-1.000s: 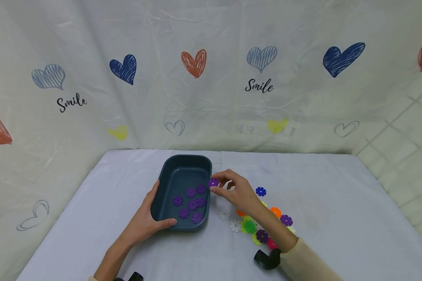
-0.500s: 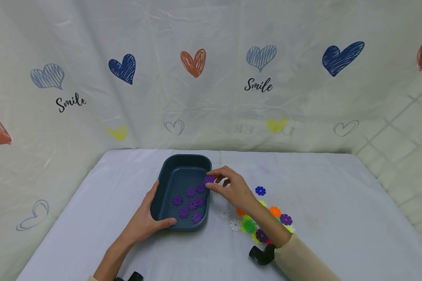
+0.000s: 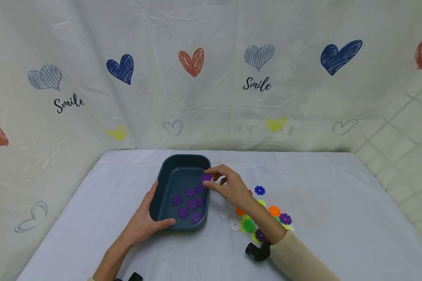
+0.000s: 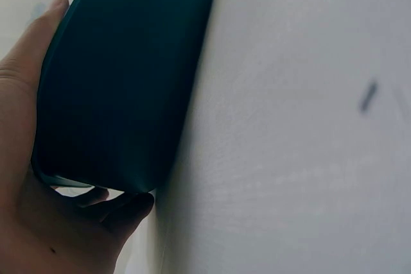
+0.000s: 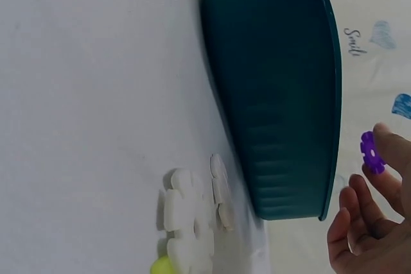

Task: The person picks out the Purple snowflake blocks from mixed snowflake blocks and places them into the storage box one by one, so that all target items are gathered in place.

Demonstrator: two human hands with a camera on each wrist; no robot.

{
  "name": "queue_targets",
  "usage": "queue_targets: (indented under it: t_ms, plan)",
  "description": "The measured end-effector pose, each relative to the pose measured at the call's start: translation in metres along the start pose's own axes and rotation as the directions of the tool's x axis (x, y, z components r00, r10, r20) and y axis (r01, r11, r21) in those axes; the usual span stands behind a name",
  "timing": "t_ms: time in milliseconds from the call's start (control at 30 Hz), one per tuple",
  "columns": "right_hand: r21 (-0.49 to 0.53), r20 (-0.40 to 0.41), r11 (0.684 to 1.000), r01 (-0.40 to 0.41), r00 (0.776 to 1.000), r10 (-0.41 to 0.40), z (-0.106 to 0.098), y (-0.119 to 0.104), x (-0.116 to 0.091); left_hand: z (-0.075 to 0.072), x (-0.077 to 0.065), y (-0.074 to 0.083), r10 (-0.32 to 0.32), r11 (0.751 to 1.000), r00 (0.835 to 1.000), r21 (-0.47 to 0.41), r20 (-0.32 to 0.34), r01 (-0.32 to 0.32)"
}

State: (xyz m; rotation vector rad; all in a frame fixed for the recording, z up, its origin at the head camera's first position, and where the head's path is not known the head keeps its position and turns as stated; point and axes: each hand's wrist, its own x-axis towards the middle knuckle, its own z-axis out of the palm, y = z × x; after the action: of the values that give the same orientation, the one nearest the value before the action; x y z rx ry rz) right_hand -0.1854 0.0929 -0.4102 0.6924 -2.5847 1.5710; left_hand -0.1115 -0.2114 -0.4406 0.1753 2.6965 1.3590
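My right hand (image 3: 228,186) pinches a purple snowflake disc (image 5: 371,153) between thumb and forefinger, over the right rim of a dark teal tray (image 3: 177,164). In the right wrist view the disc is beyond the tray's rim, with the other fingers loosely bent. Several purple discs (image 3: 177,200) lie inside the tray, mostly in its nearer right part. At the tray's near left corner my left hand (image 3: 144,216) grips it, thumb over the front rim and fingers along the outer side. From the left wrist, that hand (image 4: 38,158) wraps the tray wall (image 4: 128,81).
Loose discs lie right of the tray under my right forearm: a blue disc (image 3: 260,190), an orange disc (image 3: 274,211), a green disc (image 3: 249,225), a white disc (image 3: 235,224) and others. A printed curtain (image 3: 211,97) hangs behind the white-covered table (image 3: 337,218).
My right hand has moved left with the purple disc, from beside the tray's right rim to over it. My left hand keeps its hold on the tray.
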Motion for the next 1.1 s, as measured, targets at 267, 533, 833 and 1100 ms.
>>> queue_targets:
  t_ms: [267, 533, 833, 1100]
  plan:
    - [0.011, 0.002, 1.000, -0.009, 1.000, 0.009, 0.000, -0.001, 0.007, -0.002, 0.000, 0.001, 0.001, 1.000, 1.000, -0.004, -0.005, -0.001]
    - [0.011, 0.002, 1.000, -0.024, 1.000, 0.024, 0.002, -0.001, 0.013, -0.001, 0.000, -0.002, 0.004, 1.000, 1.000, -0.014, -0.003, -0.004]
    - [0.039, 0.014, 0.996, -0.085, 0.996, 0.085, 0.003, 0.006, 0.019, 0.000, -0.001, -0.003, 0.006, 1.000, 1.000, -0.011, -0.007, -0.006]
    - [0.020, 0.005, 0.994, -0.103, 0.995, 0.103, 0.006, 0.014, 0.025, 0.000, -0.001, -0.001, -0.003, 1.000, 1.000, -0.006, -0.008, 0.003]
